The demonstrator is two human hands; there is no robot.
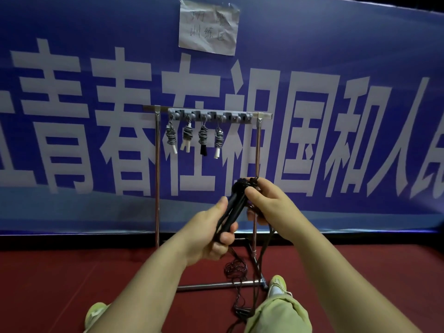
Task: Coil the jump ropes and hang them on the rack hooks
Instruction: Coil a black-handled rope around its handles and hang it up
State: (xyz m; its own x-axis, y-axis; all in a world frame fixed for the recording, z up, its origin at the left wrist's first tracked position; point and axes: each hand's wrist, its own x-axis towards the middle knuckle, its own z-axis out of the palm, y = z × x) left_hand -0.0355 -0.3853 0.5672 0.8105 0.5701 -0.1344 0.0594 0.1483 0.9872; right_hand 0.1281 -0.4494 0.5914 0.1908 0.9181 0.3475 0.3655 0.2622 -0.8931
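- I see my left hand point(211, 233) wrapped round the two black handles point(231, 210) of a black jump rope point(236, 270), thumb along the top and fingers curled underneath.
- My right hand point(265, 205) pinches the upper end of the same handles, where a bunch of black cord windings point(245, 183) sits under its fingertips; both hands are grasping this one rope.
- The rope is thin, dark and matte. The rest of it hangs slack below my hands and lies in a loose tangle on the red floor point(72, 272), trailing past the rack's base bar towards my right leg.
- The metal rack point(157, 179) stands just ahead of me, against the banner, with a grey hook strip point(211, 116) across its top bar.
- Four coiled ropes already hang from the hooks on the left part of the strip: three grey-corded bundles with white handles point(171, 138) point(187, 137) point(218, 140) and one with a black handle point(203, 140). The hooks on the right hold nothing.
- The blue banner point(360, 56) behind carries large white Chinese characters; I can read "青春在祖国和人", cut off at both edges.
- A crumpled paper note point(207, 26) is taped above; its handwriting is faint, and I make out only "训练区" on the lower line.
- My light green shoes point(277, 284) and trouser leg point(276, 316) show at the bottom.
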